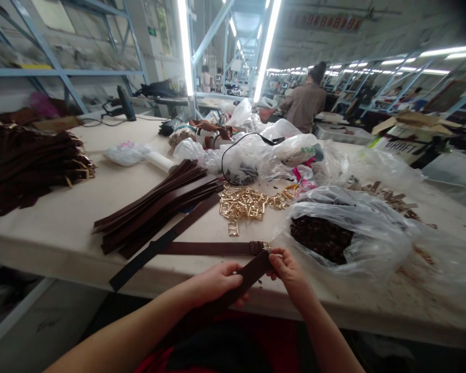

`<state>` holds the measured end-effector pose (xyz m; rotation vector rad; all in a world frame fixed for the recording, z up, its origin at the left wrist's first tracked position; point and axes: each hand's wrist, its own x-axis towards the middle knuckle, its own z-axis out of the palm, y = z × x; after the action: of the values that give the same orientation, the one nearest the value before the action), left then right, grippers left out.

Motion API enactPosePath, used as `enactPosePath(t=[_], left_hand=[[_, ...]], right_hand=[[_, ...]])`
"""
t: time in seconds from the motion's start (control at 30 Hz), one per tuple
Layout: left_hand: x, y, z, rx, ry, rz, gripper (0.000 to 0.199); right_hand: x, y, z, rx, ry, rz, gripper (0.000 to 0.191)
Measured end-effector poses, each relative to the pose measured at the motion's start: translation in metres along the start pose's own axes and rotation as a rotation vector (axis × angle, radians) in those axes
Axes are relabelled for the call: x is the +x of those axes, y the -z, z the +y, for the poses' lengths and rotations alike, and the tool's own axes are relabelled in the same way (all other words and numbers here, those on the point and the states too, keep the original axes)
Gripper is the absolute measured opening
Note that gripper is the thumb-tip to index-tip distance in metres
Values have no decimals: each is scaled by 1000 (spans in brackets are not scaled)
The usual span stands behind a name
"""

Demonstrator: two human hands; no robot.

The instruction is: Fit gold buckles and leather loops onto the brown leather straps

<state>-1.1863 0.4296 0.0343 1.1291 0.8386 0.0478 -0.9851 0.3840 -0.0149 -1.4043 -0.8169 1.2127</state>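
A dark brown strap (252,270) slants up from my lap, and my left hand (225,284) is closed round it. At the strap's upper end, my right hand (285,263) pinches it beside a gold buckle (267,247). From that buckle a belt strap (209,248) with loops runs left along the table. Behind lies a pile of gold buckles (243,203), with one apart at its front. A stack of brown straps (151,212) is to the left, with a darker strap (140,264) crossing in front.
An open plastic bag (357,223) of small dark brown pieces is at the right. More plastic bags (252,150) cover the back of the table (112,140). A heap of brown straps (31,166) sits far left. A person (305,101) stands beyond the table.
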Motion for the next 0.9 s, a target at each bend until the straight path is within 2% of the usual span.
enactPosePath(t=[0.1, 0.27, 0.43, 0.73, 0.8, 0.9], left_hand=[[4, 0, -3, -13, 6, -28, 24], [3, 5, -10, 134, -22, -1, 24], [-4, 11, -9, 205, -58, -31, 26], [-11, 13, -6, 55, 54, -60, 20], [-14, 13, -4, 62, 26, -60, 20], [-17, 12, -3, 114, -68, -51, 25]], right_hand=[[-5, -5, 2, 37, -36, -25, 55], [-8, -10, 8, -20, -5, -4, 51], [-8, -14, 9, -40, 35, 6, 47], [-13, -23, 13, -54, 93, -59, 40], [-12, -25, 11, -7, 79, -61, 41], [-12, -30, 12, 196, -3, 3, 43]])
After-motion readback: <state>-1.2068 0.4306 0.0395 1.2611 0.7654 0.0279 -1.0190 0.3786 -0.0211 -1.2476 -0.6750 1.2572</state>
